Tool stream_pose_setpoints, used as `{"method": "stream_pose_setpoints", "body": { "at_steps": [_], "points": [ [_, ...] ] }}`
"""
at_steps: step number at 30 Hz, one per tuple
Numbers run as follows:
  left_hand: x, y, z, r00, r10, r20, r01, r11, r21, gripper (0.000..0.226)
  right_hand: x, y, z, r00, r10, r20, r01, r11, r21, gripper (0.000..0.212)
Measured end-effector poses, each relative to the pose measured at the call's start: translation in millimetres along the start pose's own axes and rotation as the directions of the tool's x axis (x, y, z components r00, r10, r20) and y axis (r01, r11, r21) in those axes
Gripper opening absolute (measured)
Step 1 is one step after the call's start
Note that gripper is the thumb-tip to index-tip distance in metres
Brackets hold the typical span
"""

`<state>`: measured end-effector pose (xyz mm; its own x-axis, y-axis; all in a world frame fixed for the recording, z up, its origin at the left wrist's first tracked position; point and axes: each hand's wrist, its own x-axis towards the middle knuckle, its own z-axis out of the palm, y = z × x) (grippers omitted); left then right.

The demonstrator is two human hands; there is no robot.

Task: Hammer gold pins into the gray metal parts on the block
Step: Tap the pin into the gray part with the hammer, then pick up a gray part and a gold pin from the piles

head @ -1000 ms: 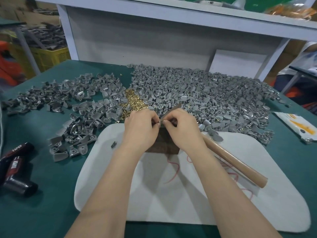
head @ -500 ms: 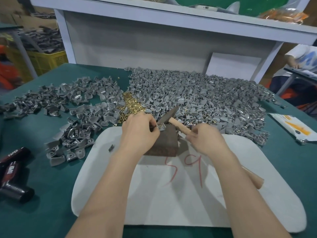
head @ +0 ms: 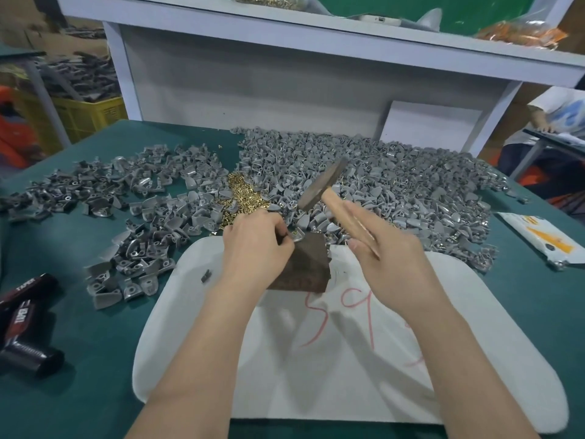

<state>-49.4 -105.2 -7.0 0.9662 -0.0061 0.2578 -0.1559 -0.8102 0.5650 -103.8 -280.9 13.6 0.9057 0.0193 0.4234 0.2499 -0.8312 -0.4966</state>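
A dark brown block stands on a white mat in front of me. On the block's top left corner lies a gray metal part, pinched by the fingers of my left hand. My right hand grips the wooden handle of a hammer, whose dark head is raised above and behind the block. Loose gold pins form a small heap just beyond my left hand.
A big heap of gray parts covers the table's far right, and a thinner spread of gray parts lies to the left. Black-and-red tools rest at the left edge. A white packet sits right. A white shelf rises behind.
My right hand left the part, took the hammer handle and lifted the head up off the block. My left hand stayed on the part at the block's corner.
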Motion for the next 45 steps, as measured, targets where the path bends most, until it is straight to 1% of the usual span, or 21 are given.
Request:
{"method": "stream_pose_setpoints", "body": {
  "at_steps": [2, 4, 8, 10, 13, 14, 17, 19, 21, 24, 26, 28, 30, 32, 34, 37, 38, 39, 42, 44, 45],
  "points": [
    [-0.4, 0.1, -0.6, 1.000, 0.001, 0.011, -0.001, 1.000, -0.001, 0.005, -8.2, -3.8, -3.6, 0.993, -0.073, -0.097, 0.077, 0.997, 0.030, 0.071],
    [-1.4, 0.5, -1.5, 1.000, 0.007, 0.015, -0.007, 1.000, -0.008, 0.007, -15.5, -2.9, -7.8, 0.989, -0.112, -0.100, 0.110, 0.994, -0.030, 0.073],
    [-2.9, 1.9, -4.8, 1.000, -0.012, 0.003, 0.013, 0.998, -0.054, 0.008, -19.6, -7.5, -17.1, 0.987, -0.081, 0.137, 0.105, 0.979, -0.173, 0.072],
    [-3.3, 2.4, -5.9, 1.000, -0.011, 0.002, 0.011, 0.998, -0.054, 0.007, -14.7, -9.6, -22.4, 0.990, -0.128, 0.054, 0.137, 0.964, -0.227, 0.080],
    [-2.9, 0.9, -4.2, 1.000, 0.027, -0.001, -0.027, 0.999, -0.042, 0.012, -11.9, -11.6, -27.0, 0.966, -0.209, -0.150, 0.193, 0.975, -0.114, 0.071],
    [-3.1, 1.2, -3.7, 0.999, 0.036, -0.005, -0.036, 0.998, -0.043, 0.013, -11.3, -12.9, -25.7, 0.966, -0.218, -0.140, 0.200, 0.970, -0.135, 0.071],
    [-2.9, 1.1, -4.4, 1.000, 0.014, -0.017, -0.015, 0.999, -0.044, 0.007, -18.7, -20.2, -14.0, 0.981, -0.187, 0.046, 0.192, 0.950, -0.247, 0.088],
    [-2.1, 0.0, -4.5, 1.000, 0.005, -0.018, -0.006, 0.999, -0.039, 0.006, -17.6, -22.2, -10.1, 0.981, -0.186, 0.058, 0.195, 0.944, -0.266, 0.092],
    [-2.6, 0.2, -4.2, 1.000, 0.013, -0.012, -0.014, 0.999, -0.049, 0.007, -15.0, -20.3, -10.3, 0.977, -0.215, -0.016, 0.204, 0.948, -0.244, 0.088],
    [-3.2, 1.0, -3.8, 0.999, 0.021, -0.024, -0.022, 0.997, -0.069, 0.011, -11.9, -12.5, -17.4, 0.973, -0.146, -0.180, 0.118, 0.980, -0.159, 0.066],
    [-3.2, 1.6, -3.2, 0.999, 0.024, -0.023, -0.025, 0.996, -0.082, 0.012, -15.7, -9.5, -18.2, 0.967, -0.125, -0.224, 0.097, 0.986, -0.134, 0.059],
    [-3.5, 1.4, -3.1, 1.000, 0.019, -0.009, -0.020, 0.997, -0.077, 0.012, -23.5, -11.6, -13.9, 0.976, -0.127, -0.174, 0.106, 0.986, -0.129, 0.061],
    [-2.9, 0.9, -3.9, 1.000, 0.003, -0.008, -0.003, 0.997, -0.077, 0.009, -28.6, -17.0, -7.1, 0.991, -0.133, -0.030, 0.128, 0.983, -0.133, 0.070],
    [-3.4, 1.4, -5.7, 1.000, -0.009, -0.013, 0.007, 0.997, -0.083, 0.007, -27.0, -19.3, -2.7, 0.989, -0.113, 0.100, 0.132, 0.970, -0.206, 0.070],
    [-4.7, 1.5, -6.0, 1.000, -0.002, -0.013, 0.001, 0.996, -0.086, 0.008, -19.2, -19.3, -6.8, 0.994, -0.068, 0.089, 0.087, 0.970, -0.226, 0.063],
    [-4.1, 0.7, -5.2, 1.000, 0.009, -0.017, -0.010, 0.998, -0.070, 0.013, -12.5, -15.1, -12.6, 0.992, -0.064, -0.113, 0.055, 0.995, -0.084, 0.060],
    [-4.1, 0.8, -4.9, 1.000, 0.004, -0.014, -0.005, 0.997, -0.072, 0.013, -12.9, -13.8, -13.1, 0.988, -0.076, -0.136, 0.066, 0.995, -0.073, 0.059],
    [-3.6, 1.2, -5.1, 1.000, 0.000, -0.010, -0.001, 0.997, -0.071, 0.013, -14.4, -14.6, -12.3, 0.991, -0.081, -0.104, 0.071, 0.993, -0.091, 0.059],
    [-3.5, 3.6, -7.5, 1.000, -0.016, 0.001, 0.016, 0.998, -0.053, 0.009, -19.2, -15.5, -5.9, 0.992, -0.004, 0.129, 0.030, 0.980, -0.198, 0.058],
    [-3.8, 3.7, -8.4, 1.000, -0.027, 0.000, 0.027, 0.997, -0.072, 0.010, -14.3, -16.8, -8.4, 0.991, -0.008, 0.130, 0.037, 0.974, -0.222, 0.063],
    [-4.0, 3.6, -8.3, 1.000, -0.025, 0.001, 0.025, 0.997, -0.077, 0.010, -12.4, -18.1, -9.6, 0.996, -0.037, 0.076, 0.051, 0.979, -0.196, 0.068]
  ]
}}
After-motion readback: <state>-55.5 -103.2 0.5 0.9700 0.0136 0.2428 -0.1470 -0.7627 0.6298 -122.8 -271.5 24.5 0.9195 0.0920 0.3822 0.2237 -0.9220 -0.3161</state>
